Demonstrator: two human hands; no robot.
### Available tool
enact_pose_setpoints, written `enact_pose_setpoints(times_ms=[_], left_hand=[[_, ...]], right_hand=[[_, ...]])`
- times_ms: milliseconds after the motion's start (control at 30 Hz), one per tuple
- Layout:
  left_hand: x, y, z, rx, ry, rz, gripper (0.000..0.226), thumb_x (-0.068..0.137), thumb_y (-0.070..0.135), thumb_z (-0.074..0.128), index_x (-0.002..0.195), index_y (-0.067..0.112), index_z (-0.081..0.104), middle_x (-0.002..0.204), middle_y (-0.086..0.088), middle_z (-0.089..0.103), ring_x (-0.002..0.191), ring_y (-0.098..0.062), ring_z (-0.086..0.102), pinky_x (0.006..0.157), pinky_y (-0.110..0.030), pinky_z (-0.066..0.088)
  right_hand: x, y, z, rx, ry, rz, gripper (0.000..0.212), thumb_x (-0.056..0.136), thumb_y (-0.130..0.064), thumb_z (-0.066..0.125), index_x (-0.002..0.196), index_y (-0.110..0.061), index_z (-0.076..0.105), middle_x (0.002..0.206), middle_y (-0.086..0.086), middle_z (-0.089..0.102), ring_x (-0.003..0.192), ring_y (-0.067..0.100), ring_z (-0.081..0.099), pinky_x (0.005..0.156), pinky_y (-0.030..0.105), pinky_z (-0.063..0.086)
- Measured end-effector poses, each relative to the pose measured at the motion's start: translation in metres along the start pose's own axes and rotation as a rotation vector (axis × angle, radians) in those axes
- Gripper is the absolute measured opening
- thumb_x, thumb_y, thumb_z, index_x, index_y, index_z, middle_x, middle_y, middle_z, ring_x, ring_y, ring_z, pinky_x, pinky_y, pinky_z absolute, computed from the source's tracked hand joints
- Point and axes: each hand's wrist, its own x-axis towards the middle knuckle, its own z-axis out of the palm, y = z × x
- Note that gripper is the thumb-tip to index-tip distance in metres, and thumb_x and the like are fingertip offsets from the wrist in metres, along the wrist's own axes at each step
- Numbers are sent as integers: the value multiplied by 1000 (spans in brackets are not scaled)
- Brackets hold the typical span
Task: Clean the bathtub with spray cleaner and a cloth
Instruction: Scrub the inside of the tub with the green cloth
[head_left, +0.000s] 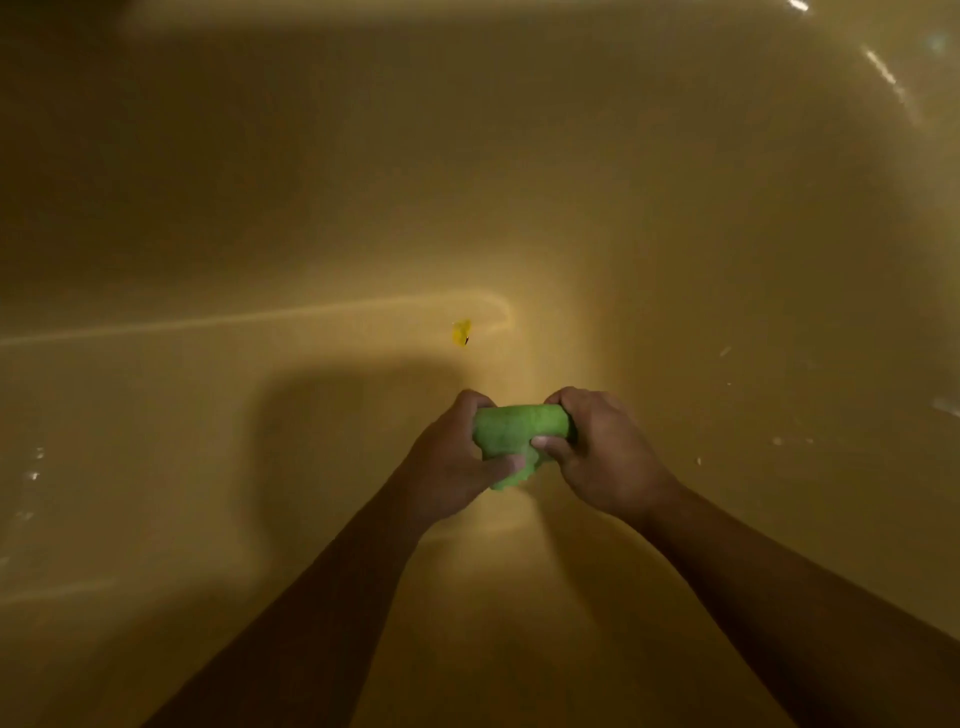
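1. Smooth tan-yellow bathtub basin (208, 208). Fills the whole view under dim warm light. The curved walls rise at the top and right, and the flatter floor runs across the lower half. A pale line where wall meets floor crosses from the left edge and bends near the middle. Glossy highlights streak the upper right rim. Contents: one small yellow scrap and scattered pale specks and glints on the left and right sides (water or residue, cannot tell which).

2. Two bare forearms. They enter from the bottom edge and converge toward the centre of the tub.

3. Left hand (457, 467). Fingers are curled over the top left end of the cloth, with the thumb pressed against its lower part.

4. Right hand (597, 452). Fingers are wrapped over the cloth's right end, with the thumb tucked in against its underside. The two hands sit close together with the cloth between them.

5. Bunched bright green textured cloth (519, 431). Gripped by both hands over the middle of the tub floor, rolled into a short thick wad with a loose corner hanging below. Whether it touches the tub cannot be told.

6. Small bright yellow scrap (461, 332). Lies beyond the hands near the bend of the pale line, apart from the cloth. Its identity is unclear.
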Motion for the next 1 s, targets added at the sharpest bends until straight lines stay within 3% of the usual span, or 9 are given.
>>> enact_pose_setpoints(times_ms=[100, 233, 300, 367, 433, 567, 667, 800, 1000], left_hand=[[4, -26, 25, -81, -22, -52, 48, 84, 34, 79, 120, 31, 47, 99, 3, 64, 82, -17, 66, 70, -38, 55], [20, -58, 59, -184, 12, -124, 62, 86, 34, 78, 137, 31, 43, 111, 3, 64, 92, -19, 69, 80, -46, 60], [33, -76, 77, -128, 20, -150, 68, 89, 34, 75, 147, 27, 41, 123, -1, 65, 104, -21, 68, 92, -43, 57], [47, -96, 90, 39, 39, -129, 65, 95, 39, 65, 153, 22, 40, 138, -4, 59, 124, -24, 59, 105, -36, 46], [58, -116, 96, 228, 75, -60, 60, 102, 45, 47, 156, 22, 38, 155, -3, 45, 147, -28, 36, 119, -44, 29], [69, -153, 92, 486, 151, -5, 55, 108, 38, 23, 161, 25, 29, 171, 4, 20, 159, -20, 7, 124, -55, 7], [73, -175, 88, 627, 253, 26, 58, 107, 44, 20, 163, 32, 21, 173, 5, 14, 160, -22, 3, 126, -55, 4], [85, -185, 84, 802, 412, 22, 56, 109, 49, 26, 163, 33, 27, 170, 4, 24, 159, -27, 14, 124, -61, 11], [93, -192, 81, 847, 513, 66, 59, 108, 49, 31, 163, 27, 28, 170, 3, 25, 160, -26, 13, 124, -61, 12]], right_hand=[[2, 22, 22, 130, -77, 60, 20, 97, -29, 70, 108, -24, 55, 90, -9, 64, 82, 16, 61, 72, 37, 50], [12, 50, 53, 105, -83, 89, 32, 100, -29, 63, 128, -30, 48, 107, 1, 66, 94, 23, 64, 82, 42, 55], [20, 65, 70, -59, -68, 66, 42, 99, -30, 62, 137, -32, 45, 121, 8, 61, 109, 29, 60, 92, 43, 52], [27, 76, 89, -298, -16, -13, 50, 98, -37, 59, 145, -26, 45, 142, 12, 51, 130, 34, 49, 108, 47, 45], [33, 79, 108, -409, -42, -123, 56, 103, -46, 46, 154, -24, 39, 161, 10, 35, 148, 36, 31, 120, 54, 32], [43, 88, 155, -503, -110, -220, 62, 108, -57, 23, 165, -35, 12, 173, 3, 12, 159, 38, 3, 126, 64, 10], [54, 100, 166, -621, -60, -260, 65, 107, -61, 26, 165, -35, 15, 171, 7, 21, 157, 41, 12, 124, 66, 13], [94, 105, 160, -666, 20, -370, 68, 103, -65, 31, 161, -30, 31, 161, 12, 40, 150, 45, 29, 121, 66, 21], [229, 72, 128, -628, 228, -341, 66, 103, -62, 34, 162, -32, 30, 162, 9, 37, 152, 42, 25, 122, 65, 14]])
